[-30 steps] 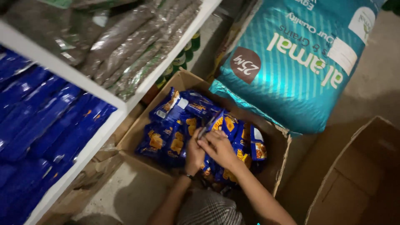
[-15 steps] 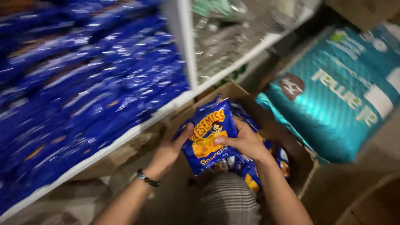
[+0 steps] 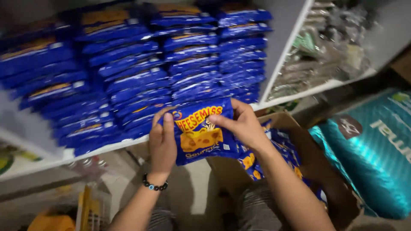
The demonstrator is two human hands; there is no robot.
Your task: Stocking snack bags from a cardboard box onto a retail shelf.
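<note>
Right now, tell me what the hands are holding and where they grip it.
A blue snack bag, held in both: the left hand grips its left edge, the right hand pinches its upper right edge.

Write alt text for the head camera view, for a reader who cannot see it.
Two bare hands, left hand and right hand, hold a blue snack packet with a yellow cheese picture before a white shelf stacked with matching blue packets. Below sits an open cardboard box with more packets, beside a teal sack.
</note>
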